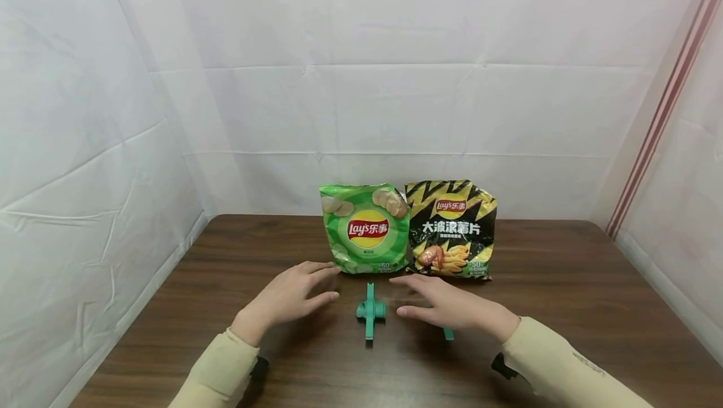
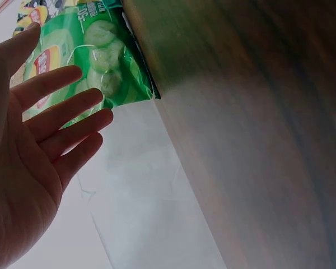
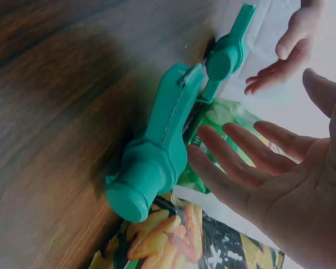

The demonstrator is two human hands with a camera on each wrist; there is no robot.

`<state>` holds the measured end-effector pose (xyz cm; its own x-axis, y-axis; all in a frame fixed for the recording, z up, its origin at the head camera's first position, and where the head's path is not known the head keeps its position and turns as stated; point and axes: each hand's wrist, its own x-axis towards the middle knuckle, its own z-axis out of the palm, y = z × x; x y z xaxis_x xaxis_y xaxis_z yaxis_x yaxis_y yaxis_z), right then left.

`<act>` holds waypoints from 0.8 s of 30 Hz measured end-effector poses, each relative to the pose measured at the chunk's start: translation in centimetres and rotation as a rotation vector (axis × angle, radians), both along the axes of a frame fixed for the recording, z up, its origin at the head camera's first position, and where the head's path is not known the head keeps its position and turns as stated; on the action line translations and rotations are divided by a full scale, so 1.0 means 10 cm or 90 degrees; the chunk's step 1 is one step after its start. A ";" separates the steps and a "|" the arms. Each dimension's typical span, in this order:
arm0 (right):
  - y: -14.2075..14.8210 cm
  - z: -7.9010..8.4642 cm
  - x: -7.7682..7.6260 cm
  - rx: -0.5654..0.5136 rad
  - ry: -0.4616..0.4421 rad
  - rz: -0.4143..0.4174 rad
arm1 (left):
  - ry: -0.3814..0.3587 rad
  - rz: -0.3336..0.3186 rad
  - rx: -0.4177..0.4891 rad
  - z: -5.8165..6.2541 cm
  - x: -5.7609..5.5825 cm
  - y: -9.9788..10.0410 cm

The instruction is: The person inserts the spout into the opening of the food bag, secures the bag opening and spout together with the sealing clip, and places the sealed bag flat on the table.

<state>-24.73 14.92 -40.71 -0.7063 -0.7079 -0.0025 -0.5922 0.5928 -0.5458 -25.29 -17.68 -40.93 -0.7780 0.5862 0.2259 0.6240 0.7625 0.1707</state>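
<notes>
The left hand (image 1: 289, 295) is above the dark wood-grain surface (image 1: 254, 245), fingers apart, gripping nothing. Its fingertips lie near the lower left corner of a glossy green, roughly square chip bag (image 1: 367, 251) with a red-and-yellow logo; contact cannot be confirmed. This bag stands upright at the rear of the surface.

In front of the green bag lies a teal plastic clip with a straight bar and a round spout (image 1: 369, 312), between the two hands and clear of both. The right hand (image 1: 452, 306) also has its fingers apart and holds nothing. A second teal plastic clip with a capped cylindrical spout (image 3: 159, 143) lies beneath it. Behind the right hand, a black-and-yellow striped chip bag (image 1: 452, 229) stands upright just beside the green bag.

Caution: a forward nudge from the left fingertips could tip the green bag, possibly disturbing its neighbour. Lowering the right hand without locating the second clip could push that clip aside; the round spout may let it roll.

View differences: the head view shows little more than one end of the second clip; the right wrist view exposes its bar and spout. The left wrist view shows the left palm, which the head view hides, but neither clip clearly.
</notes>
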 end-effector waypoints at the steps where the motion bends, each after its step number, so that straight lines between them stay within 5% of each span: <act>1: -0.01 -0.01 -0.01 -0.002 -0.007 0.008 | 0.001 0.000 -0.002 0.00 0.00 0.00; 12: -0.15 -0.09 -0.09 0.003 -0.029 0.022 | -0.005 0.000 -0.002 0.00 -0.01 0.02; 24: -0.30 -0.13 -0.15 0.004 -0.020 -0.038 | 0.006 -0.013 0.003 0.05 0.00 0.07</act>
<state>-26.23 11.93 -42.04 -0.7472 -0.6639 -0.0299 -0.5380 0.6306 -0.5594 -25.30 -16.96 -40.48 -0.7634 0.6013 0.2358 0.6414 0.7486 0.1676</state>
